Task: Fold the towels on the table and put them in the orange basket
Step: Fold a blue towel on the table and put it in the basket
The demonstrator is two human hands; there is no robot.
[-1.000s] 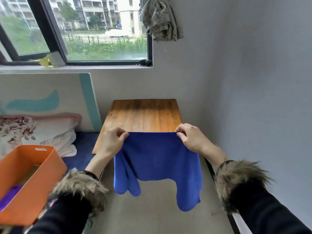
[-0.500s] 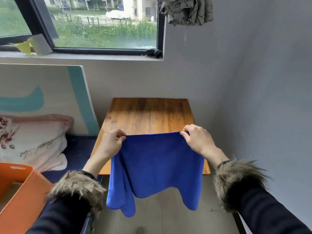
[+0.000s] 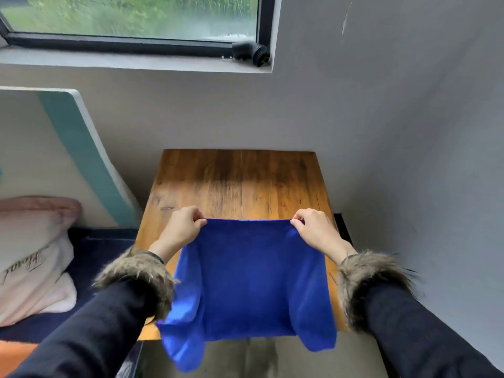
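2 hands, left hand (image 3: pixel 183 227) and right hand (image 3: pixel 313 230), pinch 1 blue towel (image 3: pixel 251 279).

Towel (image 3: pixel 251 279) hangs over table (image 3: pixel 240 184); pillow (image 3: pixel 32 257) lies left.

left hand (image 3: pixel 182 230): fingers pinching, arm extended | right hand (image 3: pixel 316 230): same

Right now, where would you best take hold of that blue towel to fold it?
By its two top corners, from above, as the left hand and right hand pinch the blue towel now: its top edge is taut and the rest hangs free over the table.
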